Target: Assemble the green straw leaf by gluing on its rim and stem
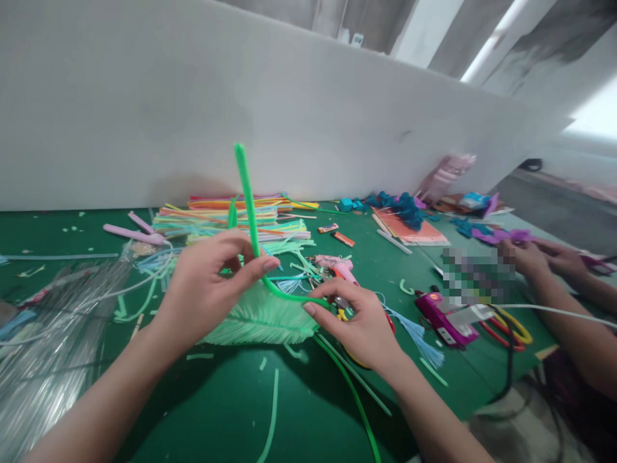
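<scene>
Head view: near the tabletop's [202, 411] front edge, the left hand [202, 289] has its fingers clamped on one green pipe cleaner [248, 199], and the right hand [359, 321] pinches the bent lower end. It looks already curved but not yet joined to the single pale green feather leaf [260, 318] beneath. Beyond lie two glue guns [446, 318] and one stack of coloured stems [231, 218] toward the back edge.

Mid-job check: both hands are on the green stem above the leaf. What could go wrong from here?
The green pipe cleaner bends sharply between the left hand and the right hand; more force might kink it. The pale green fringed leaf lies right under the bend and may get crushed. The pink glue gun lies just behind the right hand, so a knuckle might brush it.
</scene>
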The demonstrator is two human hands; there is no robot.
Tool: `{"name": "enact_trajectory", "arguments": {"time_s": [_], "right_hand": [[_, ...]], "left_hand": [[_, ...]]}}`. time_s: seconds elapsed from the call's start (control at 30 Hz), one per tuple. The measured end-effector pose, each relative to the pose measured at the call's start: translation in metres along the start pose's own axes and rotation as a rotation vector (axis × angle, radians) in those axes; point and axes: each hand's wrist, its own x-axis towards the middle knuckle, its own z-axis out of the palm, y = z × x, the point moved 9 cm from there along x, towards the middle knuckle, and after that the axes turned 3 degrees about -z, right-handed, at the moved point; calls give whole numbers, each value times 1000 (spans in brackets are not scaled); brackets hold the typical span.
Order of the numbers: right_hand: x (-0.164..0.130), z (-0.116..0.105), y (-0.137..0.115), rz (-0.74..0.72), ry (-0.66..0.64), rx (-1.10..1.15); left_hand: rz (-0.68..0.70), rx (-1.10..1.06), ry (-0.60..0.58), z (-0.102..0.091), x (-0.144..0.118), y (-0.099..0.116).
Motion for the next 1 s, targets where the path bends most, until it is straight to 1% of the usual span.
{"name": "enact_trajectory", "arguments": {"time_s": [0.13,0.43,0.5,0.57,0.63,0.7,0.77,0.93,1.0], "right_hand": [[0,1,7,53,-25,48],[-1,3,17,169,-90,229],[0,1,21,194,-54,280],[0,-4,29,230,21,319],[0,-10,36,263,96,315],[0,-15,40,279,141,289],[0,-19,40,270,157,274],[1,-14,31,216,100,271],[1,-15,29,212,132,254]], "left_hand": [[18,10,8,-1,-1,2],[2,1,-5,1,-1,1],[6,-1,-3,0,-1,1],[13,-3,0,0,-1,1],[16,-1,1,0,-1,2],[15,-4,-1,1,0,2],[11,-10,0,1,0,2],[5,-9,5,1,0,1],[-3,-7,-1,1,0,1]]}}
